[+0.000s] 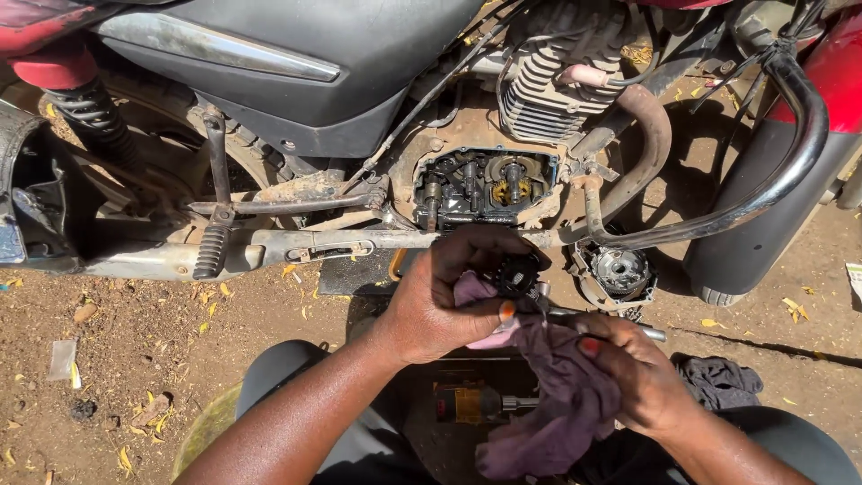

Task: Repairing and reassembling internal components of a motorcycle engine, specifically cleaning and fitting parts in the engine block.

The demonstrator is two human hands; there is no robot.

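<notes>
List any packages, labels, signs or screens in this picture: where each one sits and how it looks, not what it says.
White paper scrap or label: at the right edge, on the dirt ground beside the tyre; small, flat, cut off by the frame.
Clear plastic wrapper scrap: on the ground at lower left; crumpled, whitish.
No signs or screens show.

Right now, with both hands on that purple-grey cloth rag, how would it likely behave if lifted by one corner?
The purple-grey cloth rag would probably hang limp: it already drapes in folds below the right hand. It looks light, sagging freely between that hand and the left hand. The small dark metal part wrapped in it might slip out.
</notes>
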